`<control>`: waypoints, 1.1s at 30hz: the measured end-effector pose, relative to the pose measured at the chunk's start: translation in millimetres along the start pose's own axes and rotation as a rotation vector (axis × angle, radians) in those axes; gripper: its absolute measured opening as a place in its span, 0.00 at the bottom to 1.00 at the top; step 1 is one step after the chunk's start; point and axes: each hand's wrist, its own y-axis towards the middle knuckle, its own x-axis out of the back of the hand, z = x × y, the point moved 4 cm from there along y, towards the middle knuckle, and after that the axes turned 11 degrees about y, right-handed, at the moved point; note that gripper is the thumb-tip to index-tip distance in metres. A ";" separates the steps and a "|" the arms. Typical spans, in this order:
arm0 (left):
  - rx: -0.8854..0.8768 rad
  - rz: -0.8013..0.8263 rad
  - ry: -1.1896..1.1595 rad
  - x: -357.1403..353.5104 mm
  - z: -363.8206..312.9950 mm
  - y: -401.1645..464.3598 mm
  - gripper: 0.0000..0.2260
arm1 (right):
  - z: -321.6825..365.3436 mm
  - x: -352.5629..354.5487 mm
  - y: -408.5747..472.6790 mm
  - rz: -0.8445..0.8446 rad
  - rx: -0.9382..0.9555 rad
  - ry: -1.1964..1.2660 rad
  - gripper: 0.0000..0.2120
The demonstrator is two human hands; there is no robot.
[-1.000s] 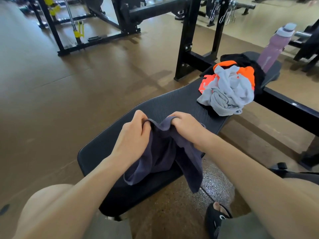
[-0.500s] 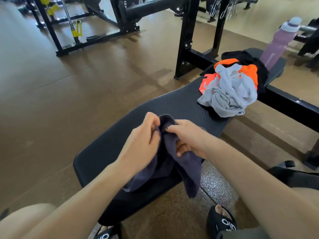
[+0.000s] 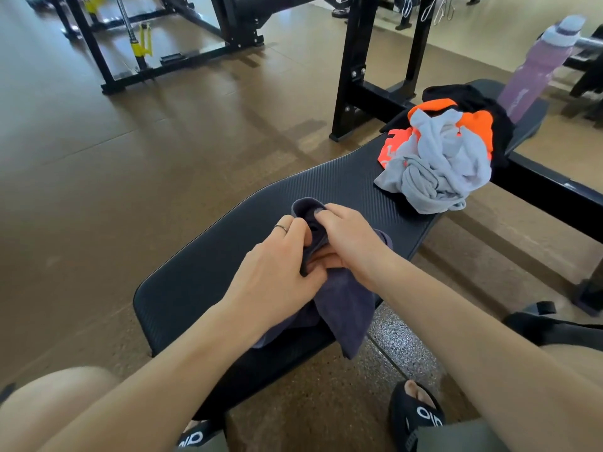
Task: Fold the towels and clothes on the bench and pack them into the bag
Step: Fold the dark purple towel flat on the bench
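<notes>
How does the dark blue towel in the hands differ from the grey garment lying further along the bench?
The dark blue towel is gripped by the left hand and right hand, its end hanging over the bench edge; the grey garment lies untouched in a crumpled heap on other clothes. Neither is folded yet.

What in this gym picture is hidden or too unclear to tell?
All head view:
- Dark towel: its middle is covered by the left hand and right hand, so its fold cannot be judged.
- Black garment: mostly buried under the orange garment and grey garment.
- Black bag: cut off by the right forearm and frame edge.
- Purple bottle: blurred.
</notes>
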 end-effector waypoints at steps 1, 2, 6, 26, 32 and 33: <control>-0.019 0.001 -0.003 -0.4 -0.5 0.5 0.10 | 1.9 -0.7 -1.5 -0.003 0.033 -0.024 0.12; -0.038 0.007 0.001 -0.7 -1.2 0.3 0.11 | 3.9 -1.4 -3.6 -0.007 0.058 -0.041 0.13; -0.051 0.033 0.018 -0.2 -0.3 -3.2 0.11 | 13.6 2.9 -9.3 -0.038 0.154 -0.062 0.16; 0.031 -0.174 0.167 53.2 29.7 10.3 0.06 | 65.4 71.0 -3.0 -0.418 0.432 0.251 0.10; -0.128 -0.475 -0.094 96.9 31.8 2.3 0.09 | 88.0 78.3 -22.3 -0.429 0.621 0.051 0.11; -0.097 -0.449 -0.090 95.3 37.5 5.2 0.10 | 83.7 80.3 -17.0 -0.434 0.568 0.013 0.09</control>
